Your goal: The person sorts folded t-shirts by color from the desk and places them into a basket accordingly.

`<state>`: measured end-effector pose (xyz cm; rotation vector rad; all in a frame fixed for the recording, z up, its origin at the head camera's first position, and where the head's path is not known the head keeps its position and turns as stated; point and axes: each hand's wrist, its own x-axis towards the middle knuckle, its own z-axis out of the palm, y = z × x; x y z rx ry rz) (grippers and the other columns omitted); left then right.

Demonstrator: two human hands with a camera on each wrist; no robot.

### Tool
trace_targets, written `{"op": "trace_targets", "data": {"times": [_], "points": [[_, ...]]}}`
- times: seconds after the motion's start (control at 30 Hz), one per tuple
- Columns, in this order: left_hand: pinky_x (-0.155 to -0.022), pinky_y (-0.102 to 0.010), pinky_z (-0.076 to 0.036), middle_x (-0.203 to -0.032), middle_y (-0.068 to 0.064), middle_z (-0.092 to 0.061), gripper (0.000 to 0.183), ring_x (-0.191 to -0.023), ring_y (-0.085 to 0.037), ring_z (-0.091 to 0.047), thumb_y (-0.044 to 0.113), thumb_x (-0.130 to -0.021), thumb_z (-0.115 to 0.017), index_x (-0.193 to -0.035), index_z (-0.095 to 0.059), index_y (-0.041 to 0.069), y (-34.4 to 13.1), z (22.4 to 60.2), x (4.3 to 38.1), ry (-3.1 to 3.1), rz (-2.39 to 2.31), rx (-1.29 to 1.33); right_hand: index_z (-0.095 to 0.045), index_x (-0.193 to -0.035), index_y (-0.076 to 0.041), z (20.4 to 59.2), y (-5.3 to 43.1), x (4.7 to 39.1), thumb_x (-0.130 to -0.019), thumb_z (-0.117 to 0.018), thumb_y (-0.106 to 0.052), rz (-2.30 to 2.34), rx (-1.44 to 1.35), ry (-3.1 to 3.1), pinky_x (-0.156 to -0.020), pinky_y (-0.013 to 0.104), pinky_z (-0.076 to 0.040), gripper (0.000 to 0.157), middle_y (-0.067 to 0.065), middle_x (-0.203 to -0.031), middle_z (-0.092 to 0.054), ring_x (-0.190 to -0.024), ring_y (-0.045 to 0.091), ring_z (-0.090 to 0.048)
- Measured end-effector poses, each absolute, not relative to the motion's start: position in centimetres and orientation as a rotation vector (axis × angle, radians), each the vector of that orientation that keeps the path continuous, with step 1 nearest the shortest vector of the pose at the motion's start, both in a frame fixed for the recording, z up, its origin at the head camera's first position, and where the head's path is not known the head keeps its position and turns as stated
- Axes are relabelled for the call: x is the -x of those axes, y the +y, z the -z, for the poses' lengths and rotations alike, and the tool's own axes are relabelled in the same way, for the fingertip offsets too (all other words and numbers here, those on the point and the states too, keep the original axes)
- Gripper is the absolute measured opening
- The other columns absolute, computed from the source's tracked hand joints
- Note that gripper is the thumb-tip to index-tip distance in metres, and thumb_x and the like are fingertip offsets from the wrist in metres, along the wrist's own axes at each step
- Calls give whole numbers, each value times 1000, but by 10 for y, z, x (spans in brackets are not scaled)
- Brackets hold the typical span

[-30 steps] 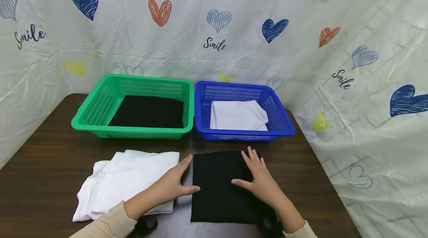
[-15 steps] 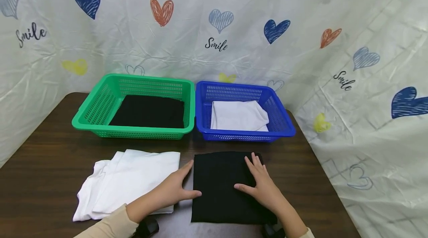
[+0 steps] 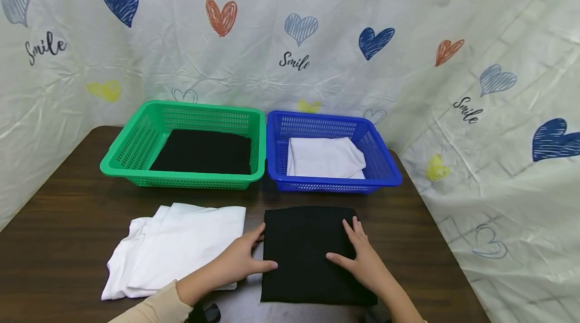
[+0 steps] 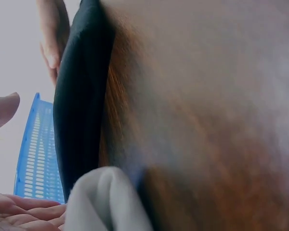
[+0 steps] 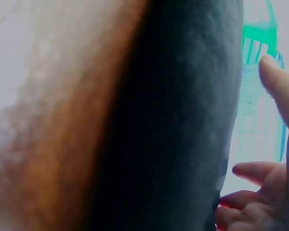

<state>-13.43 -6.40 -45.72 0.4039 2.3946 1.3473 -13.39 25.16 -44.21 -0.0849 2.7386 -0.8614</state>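
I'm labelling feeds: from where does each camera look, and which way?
Head: worn on the head, facing forward and down at the near black cloth, green basket and blue basket; left hand and right hand show.
Left wrist: on that wrist, facing past that cloth toward the blue basket; left hand and right hand show.
Right wrist: on that wrist, facing past that cloth toward both baskets; right hand shows.
Both wrist views share that cloth and the blue basket.
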Motion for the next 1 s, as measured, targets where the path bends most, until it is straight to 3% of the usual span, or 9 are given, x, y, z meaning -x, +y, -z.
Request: {"op": "trace_targets", "data": {"times": [0.23, 0.5, 0.8, 1.0], "points": [[-107, -55, -46, -148, -26, -47, 98, -129, -43, -55, 39, -84, -78, -153, -27, -7, -63, 458, 134, 2311, -1426, -364, -7, -160, -6, 441, 261, 131, -88, -66, -58, 888, -29, 2681, -114, 72, -22, 107, 24, -166, 5, -148, 51, -11], [-104, -52, -49, -149, -29, -44, 93, -128, -42, -56, 30, -85, -78, -152, -27, -10, -63, 453, 136, 2202, -1559, -274, -3, -159, -3, 433, 269, 132, -92, -64, -52, 957, -54, 2594, -117, 70, -20, 103, 26, -164, -1, -148, 50, -11], [-104, -55, -49, -143, -27, -52, 90, -128, -38, -56, 34, -86, -77, -149, -32, -11, -56, 455, 143, 2138, -1615, -69, -12, -159, 0, 426, 280, 141, -97, -59, -47, 1138, -138, 2515, -116, 66, -28, 91, 27, -161, -19, -148, 48, -21], [-105, -53, -49, -142, -33, -50, 83, -125, -40, -59, 31, -90, -73, -145, -34, -17, -55, 455, 149, 1994, -1721, 68, -19, -156, 4, 423, 288, 153, -102, -52, -42, 1392, -235, 2365, -118, 57, -30, 79, 26, -160, -27, -148, 42, -27]]}}
